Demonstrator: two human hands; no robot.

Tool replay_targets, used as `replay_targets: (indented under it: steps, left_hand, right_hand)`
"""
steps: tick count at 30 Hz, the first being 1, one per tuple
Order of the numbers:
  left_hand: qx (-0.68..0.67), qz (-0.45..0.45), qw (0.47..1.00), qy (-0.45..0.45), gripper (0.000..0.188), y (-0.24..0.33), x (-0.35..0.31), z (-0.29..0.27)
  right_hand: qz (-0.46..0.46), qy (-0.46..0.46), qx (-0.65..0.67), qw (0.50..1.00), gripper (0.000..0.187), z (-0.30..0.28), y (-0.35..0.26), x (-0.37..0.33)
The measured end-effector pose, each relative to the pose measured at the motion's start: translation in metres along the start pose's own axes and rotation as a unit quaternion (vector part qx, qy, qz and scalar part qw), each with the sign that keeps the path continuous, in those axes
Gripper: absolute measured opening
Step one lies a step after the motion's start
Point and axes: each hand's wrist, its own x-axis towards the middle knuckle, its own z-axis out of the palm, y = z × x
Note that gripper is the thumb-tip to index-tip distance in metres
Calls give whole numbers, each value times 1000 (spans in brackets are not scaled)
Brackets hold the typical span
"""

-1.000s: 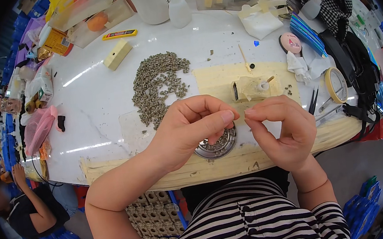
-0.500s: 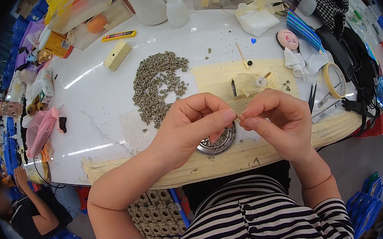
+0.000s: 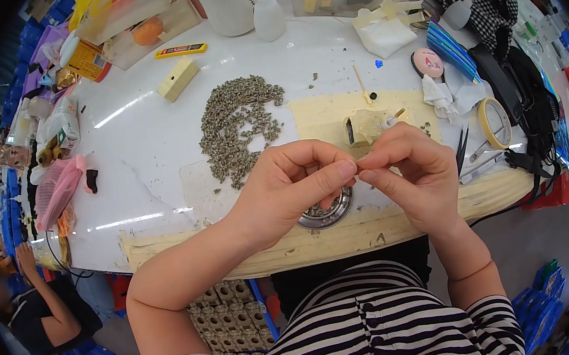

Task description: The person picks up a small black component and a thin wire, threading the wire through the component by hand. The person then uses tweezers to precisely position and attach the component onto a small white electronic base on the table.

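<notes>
My left hand (image 3: 299,183) and my right hand (image 3: 409,175) meet fingertip to fingertip above the near edge of the table. Each is closed in a pinch, thumb against forefinger. Whatever lies between the fingertips is too small to make out. Under them, partly covered by my left hand, sits a round metal dish (image 3: 330,218) with small metal pieces in it. Beyond my left hand spreads a heap of small grey metal parts (image 3: 234,124). Just past my right hand stands a tape-wrapped block (image 3: 366,124) with a small white nozzle and a stick at its top.
A cream block (image 3: 178,79) and a yellow cutter (image 3: 180,50) lie at the far left. A white squeeze bottle (image 3: 269,18) stands at the back. To the right are a tape roll (image 3: 494,121), tweezers (image 3: 462,148) and a black bag (image 3: 531,82). Another person (image 3: 52,306) sits at left.
My fingertips have come together, the right hand shifting slightly left and the left hand slightly right. The whole view has shifted a little.
</notes>
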Motion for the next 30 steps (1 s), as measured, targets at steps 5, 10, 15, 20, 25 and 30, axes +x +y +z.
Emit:
replay_targets:
  steps: [5, 10, 15, 20, 25, 30]
  left_hand:
    - [11, 12, 1000, 7, 12, 1, 0, 1]
    - [16, 26, 999, 18, 10, 0, -1, 1]
    - [36, 43, 998, 25, 9, 1, 0, 4]
    - [62, 78, 994, 42, 8, -3, -2, 3]
    - [52, 88, 994, 49, 10, -3, -2, 3]
    - [42, 94, 993, 52, 11, -6, -1, 3]
  right_hand:
    - [-4, 11, -4, 1000, 15, 3, -2, 0]
    - [-23, 6, -21, 999, 13, 3, 1, 1]
    - [-43, 20, -38, 998, 14, 2, 0, 1]
    - [-137, 40, -187, 972, 15, 4, -2, 3]
    - [-236, 75, -213, 945, 21, 5, 1, -2]
    - [-263, 46, -215, 939, 24, 10, 5, -1]
